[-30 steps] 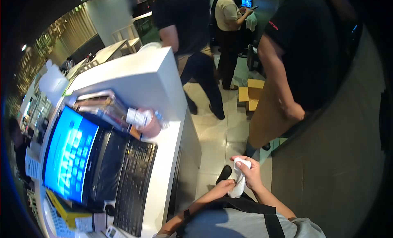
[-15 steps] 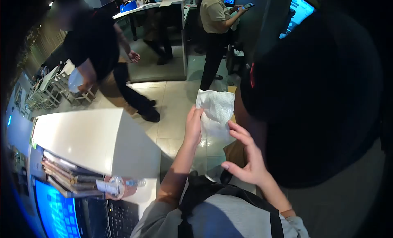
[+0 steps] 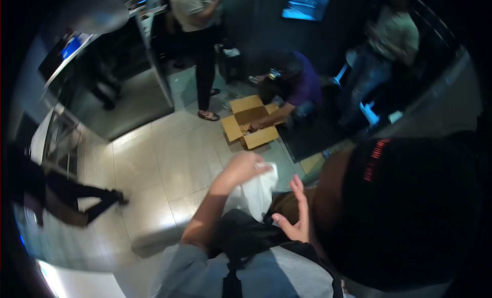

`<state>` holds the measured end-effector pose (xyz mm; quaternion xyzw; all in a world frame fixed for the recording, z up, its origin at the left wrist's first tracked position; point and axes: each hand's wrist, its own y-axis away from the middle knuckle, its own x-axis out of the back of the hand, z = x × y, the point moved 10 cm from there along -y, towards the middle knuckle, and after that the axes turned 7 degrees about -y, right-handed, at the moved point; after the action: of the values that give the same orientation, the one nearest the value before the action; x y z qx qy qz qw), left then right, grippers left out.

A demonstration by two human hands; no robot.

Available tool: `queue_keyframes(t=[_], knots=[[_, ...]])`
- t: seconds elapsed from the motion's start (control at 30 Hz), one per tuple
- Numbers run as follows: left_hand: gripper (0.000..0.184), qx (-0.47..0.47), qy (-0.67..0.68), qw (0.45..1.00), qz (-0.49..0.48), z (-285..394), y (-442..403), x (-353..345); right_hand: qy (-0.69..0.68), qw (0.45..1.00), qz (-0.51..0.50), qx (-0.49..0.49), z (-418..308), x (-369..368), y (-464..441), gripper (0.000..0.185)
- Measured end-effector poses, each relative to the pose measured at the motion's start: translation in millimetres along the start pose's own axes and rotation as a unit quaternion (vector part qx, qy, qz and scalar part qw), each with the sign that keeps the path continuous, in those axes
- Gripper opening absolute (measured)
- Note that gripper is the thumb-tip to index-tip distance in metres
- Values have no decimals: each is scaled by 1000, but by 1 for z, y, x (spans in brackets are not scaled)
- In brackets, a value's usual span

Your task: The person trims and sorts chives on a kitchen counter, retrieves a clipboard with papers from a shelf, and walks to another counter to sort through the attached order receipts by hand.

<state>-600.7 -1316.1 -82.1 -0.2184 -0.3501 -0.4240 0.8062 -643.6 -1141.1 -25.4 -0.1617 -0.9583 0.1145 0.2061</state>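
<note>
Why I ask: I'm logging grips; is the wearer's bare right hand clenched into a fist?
No, the bare right hand is stretched open rather than curled in, while the bare left hand holds the crumpled white sheet.

The left hand point(image 3: 240, 170) pinches, the right hand point(image 3: 300, 216) spreads

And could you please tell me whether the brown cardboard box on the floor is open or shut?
The brown cardboard box is open: its flaps splay outward, and a crouching person's hand reaches inside.
</note>
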Motion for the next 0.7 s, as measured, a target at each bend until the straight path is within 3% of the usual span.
queue_keyframes(t=[0.1, 0.17, 0.27, 0.37, 0.4, 0.43, 0.47, 0.57, 0.6, 0.67, 0.7], knots=[[39, -141, 120, 958, -218, 61, -4, -64, 46, 995, 79, -44, 19, 29, -6, 80], [35, -89, 188, 932, -298, 70, -9, -77, 82, 990, 105, -56, 35, 35, -14, 85], [27, -88, 245, 939, -224, 61, -44, -60, -42, 971, 134, -191, 71, 38, -31, 68], [19, 9, 330, 912, -242, 18, -90, -51, -12, 962, 116, -247, 123, 35, -68, 43], [15, 40, 337, 902, -268, 4, -106, -46, -38, 965, 140, -217, 120, 34, -92, 34], [11, -22, 363, 897, -252, 0, -127, -34, -59, 969, 162, -180, 118, 35, -118, 27], [10, -9, 391, 883, -259, -15, -143, -31, -97, 956, 133, -244, 142, 23, -130, 26], [17, 40, 500, 821, -272, -47, -192, -29, -36, 975, 167, -140, 143, 40, -190, 24], [20, 48, 539, 796, -271, -51, -213, -32, -58, 968, 225, -96, 139, 53, -207, 23], [21, 44, 551, 795, -248, -45, -247, -48, -107, 935, 338, -7, 133, 78, -230, 21], [22, 43, 558, 793, -240, -39, -260, -63, -168, 910, 378, -36, 143, 90, -237, 20]])
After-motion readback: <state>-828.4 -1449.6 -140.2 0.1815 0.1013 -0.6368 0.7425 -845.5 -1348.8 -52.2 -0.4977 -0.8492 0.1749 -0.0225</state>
